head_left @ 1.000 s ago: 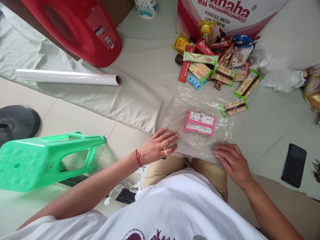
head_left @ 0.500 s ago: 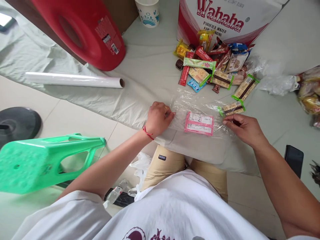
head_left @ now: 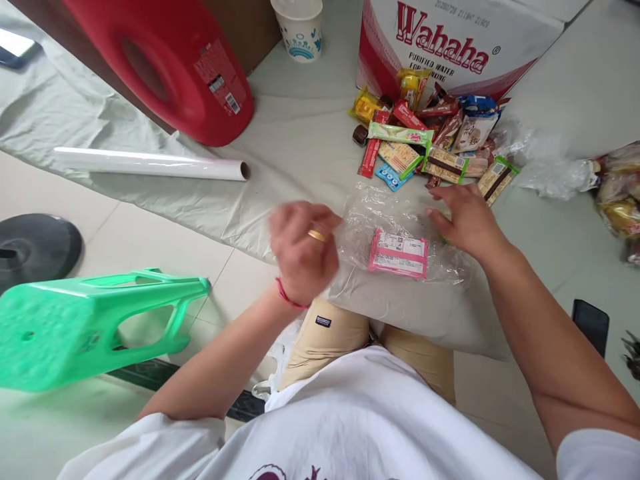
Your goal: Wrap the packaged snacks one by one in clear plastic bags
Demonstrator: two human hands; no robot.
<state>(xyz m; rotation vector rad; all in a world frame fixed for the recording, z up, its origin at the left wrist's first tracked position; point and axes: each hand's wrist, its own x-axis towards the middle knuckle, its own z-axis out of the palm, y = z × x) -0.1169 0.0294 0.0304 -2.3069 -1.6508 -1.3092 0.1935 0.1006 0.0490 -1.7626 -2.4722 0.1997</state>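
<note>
A clear plastic film (head_left: 367,207) lies spread on the cloth before me. On it rests a pink-edged snack packet (head_left: 399,254), its white printed label facing up. My left hand (head_left: 305,250), smeared by motion, is closed at the film's left edge with its fingers curled in. What those fingers hold, if anything, I cannot make out. Over the film's right side my right hand (head_left: 465,223) is open, thumb and fingers apart, holding nothing. Its fingertips point toward the pile of wrapped snacks, close to a green-ended bar (head_left: 445,164). This hand hides the nearest bar.
Wrapped snacks (head_left: 400,135) lie heaped against a Wahaha carton (head_left: 445,40). A white film roll (head_left: 150,163), red jug (head_left: 220,87) and paper cup (head_left: 300,33) stand or lie left. Crumpled plastic (head_left: 550,167) and a phone (head_left: 590,327) are right. A green stool (head_left: 90,327) is lower left.
My right hand has left the film's right edge, moved up toward the snacks and opened. My left hand has shifted slightly left and risen toward the camera. The packet stays put.
</note>
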